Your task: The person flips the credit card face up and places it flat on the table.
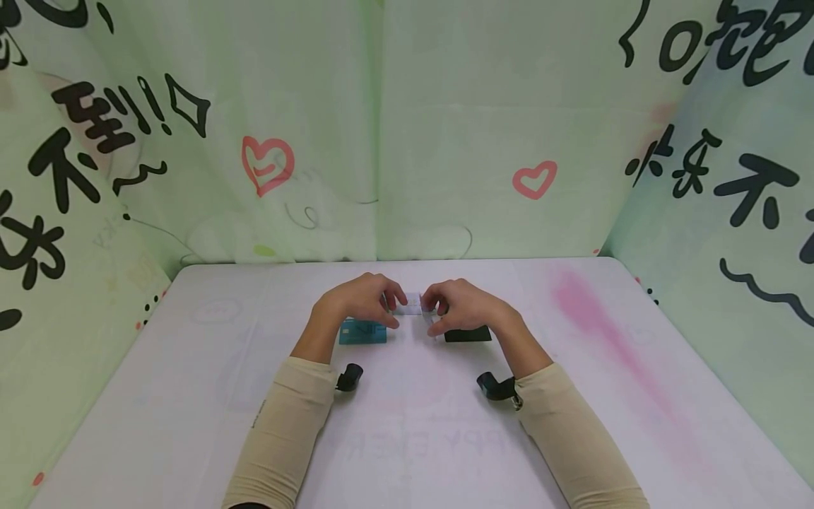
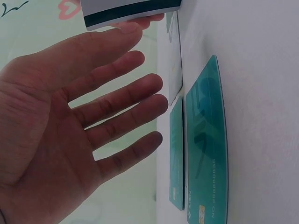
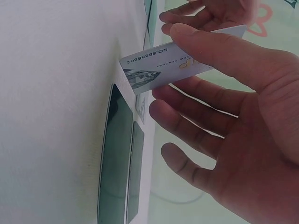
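Note:
My right hand (image 1: 467, 304) pinches a white plastic card (image 3: 154, 70) between thumb and fingers. The card stands tilted off the table, with printed lettering and a number on one face; in the left wrist view its other face has a dark stripe (image 2: 133, 13). My left hand (image 1: 365, 297) is close on the left, fingers spread and extended, thumb tip right by the card's lower edge. Below the left hand lie a teal card (image 2: 208, 140) and a second teal one (image 2: 176, 158) behind it. Two dark cards (image 3: 115, 158) lie below the right hand.
A pale card (image 1: 408, 304) lies on the white table (image 1: 407, 417) between and beyond the hands. Green cloth walls (image 1: 445, 127) with hearts and black writing enclose the back and sides. Black camera mounts (image 1: 496, 387) stick out from both wrists.

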Motion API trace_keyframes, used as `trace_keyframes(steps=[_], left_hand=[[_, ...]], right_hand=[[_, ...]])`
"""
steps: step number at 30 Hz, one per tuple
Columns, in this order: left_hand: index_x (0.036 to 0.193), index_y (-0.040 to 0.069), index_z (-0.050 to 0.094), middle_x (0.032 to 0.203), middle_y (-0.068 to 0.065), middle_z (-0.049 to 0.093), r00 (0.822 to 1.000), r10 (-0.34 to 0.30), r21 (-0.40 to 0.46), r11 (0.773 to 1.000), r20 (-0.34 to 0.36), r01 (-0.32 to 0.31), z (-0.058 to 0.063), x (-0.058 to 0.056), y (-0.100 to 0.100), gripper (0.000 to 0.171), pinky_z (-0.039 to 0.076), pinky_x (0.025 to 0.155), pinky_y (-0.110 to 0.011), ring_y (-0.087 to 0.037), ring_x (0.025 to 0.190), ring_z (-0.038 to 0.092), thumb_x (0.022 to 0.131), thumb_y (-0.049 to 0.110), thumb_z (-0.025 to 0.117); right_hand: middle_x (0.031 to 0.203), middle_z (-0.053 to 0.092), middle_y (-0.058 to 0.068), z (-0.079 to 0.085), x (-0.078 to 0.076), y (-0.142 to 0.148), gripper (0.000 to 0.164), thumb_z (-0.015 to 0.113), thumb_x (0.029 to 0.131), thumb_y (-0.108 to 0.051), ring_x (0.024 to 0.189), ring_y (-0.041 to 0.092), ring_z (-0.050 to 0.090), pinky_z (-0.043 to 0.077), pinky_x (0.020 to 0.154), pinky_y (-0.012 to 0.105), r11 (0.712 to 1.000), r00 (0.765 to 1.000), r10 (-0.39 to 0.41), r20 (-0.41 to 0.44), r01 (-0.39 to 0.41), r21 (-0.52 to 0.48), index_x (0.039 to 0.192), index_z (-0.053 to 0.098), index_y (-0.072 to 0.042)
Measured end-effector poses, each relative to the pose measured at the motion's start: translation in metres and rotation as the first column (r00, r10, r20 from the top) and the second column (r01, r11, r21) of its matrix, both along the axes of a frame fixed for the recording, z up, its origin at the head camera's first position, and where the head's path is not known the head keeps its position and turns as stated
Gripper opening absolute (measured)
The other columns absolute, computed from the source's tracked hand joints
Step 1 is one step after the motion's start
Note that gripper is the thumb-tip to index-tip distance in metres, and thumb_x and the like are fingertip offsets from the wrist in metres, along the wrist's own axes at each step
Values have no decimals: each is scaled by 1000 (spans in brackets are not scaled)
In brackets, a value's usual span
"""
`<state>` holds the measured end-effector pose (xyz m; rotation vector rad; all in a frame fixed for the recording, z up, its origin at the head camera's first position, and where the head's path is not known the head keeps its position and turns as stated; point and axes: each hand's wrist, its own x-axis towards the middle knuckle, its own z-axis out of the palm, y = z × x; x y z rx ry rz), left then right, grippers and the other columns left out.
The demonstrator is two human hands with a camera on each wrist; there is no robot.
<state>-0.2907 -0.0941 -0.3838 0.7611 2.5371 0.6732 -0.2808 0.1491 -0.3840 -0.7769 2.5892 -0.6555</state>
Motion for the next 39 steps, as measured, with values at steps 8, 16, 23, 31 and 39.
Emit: trace_keyframes(steps=[8,16,23,31,39], left_hand=[[129,18,71,116,-4,72,1000,4,2,1000,-3,-4,-2,-1,0,45,53,95,-40,-18,104,64,87,27,85],[132,16,69,115,-4,72,1000,-4,11,1000,-7,4,-1,0,1,50,53,95,-39,-17,103,65,86,29,85],[133,17,68,115,-4,72,1000,-4,26,1000,-7,4,-2,1,1,51,53,93,-38,-17,102,65,86,29,86],[134,17,67,113,-1,72,1000,-3,29,1000,-10,3,0,0,3,53,54,92,-38,-17,102,66,86,28,86],[133,17,68,111,-3,73,1000,-22,42,999,-19,23,1,2,3,54,54,92,-37,-17,101,66,84,29,88]], right_hand=[[107,71,4,-2,-1,-1,48,89,82,-22,94,18,60,52,86,31,1000,1000,5,0,-5,2,123,69,-6],[108,71,4,-3,1,-3,49,89,82,-24,96,20,61,52,85,31,1000,1000,5,-13,-5,14,123,70,-6],[107,70,3,-5,1,-4,47,88,83,-26,98,23,62,51,85,31,1000,1000,9,-28,-8,23,123,71,-8],[107,70,4,-6,2,-7,50,89,82,-26,99,23,60,51,85,33,1000,1000,-5,-30,6,31,125,70,-7],[108,70,4,-6,3,-9,54,90,81,-28,102,23,61,54,89,36,999,999,-15,-43,17,45,126,69,-5]])
